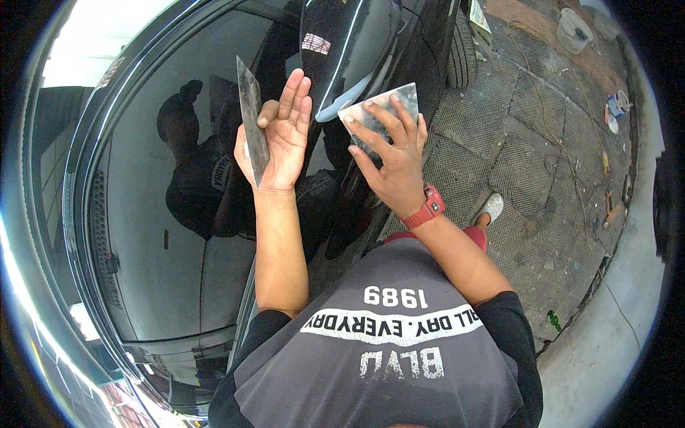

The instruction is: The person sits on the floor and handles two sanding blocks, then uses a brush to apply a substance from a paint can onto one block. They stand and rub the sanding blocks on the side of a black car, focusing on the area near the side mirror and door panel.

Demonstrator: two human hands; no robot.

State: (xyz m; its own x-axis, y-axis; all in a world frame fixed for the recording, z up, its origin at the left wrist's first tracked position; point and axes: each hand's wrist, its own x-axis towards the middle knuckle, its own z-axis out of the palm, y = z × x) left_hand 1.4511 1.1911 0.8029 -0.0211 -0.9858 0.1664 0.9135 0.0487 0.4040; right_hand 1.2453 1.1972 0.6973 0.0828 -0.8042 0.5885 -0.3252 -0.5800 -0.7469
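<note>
Looking down from my head, I have one thin plate, the left plate [251, 118], above the car [168, 299] and another, the right plate [384, 107], beside the car's edge. Both look light and fairly stiff, perhaps slick where smeared; I'd take them by their broad faces, clear of the corners. My left hand [284, 150] turns its palm up, most fingers straight, one digit curled at the left plate, its grip partly hidden. My right hand [394, 148] spreads its fingers across the right plate's face.
</note>
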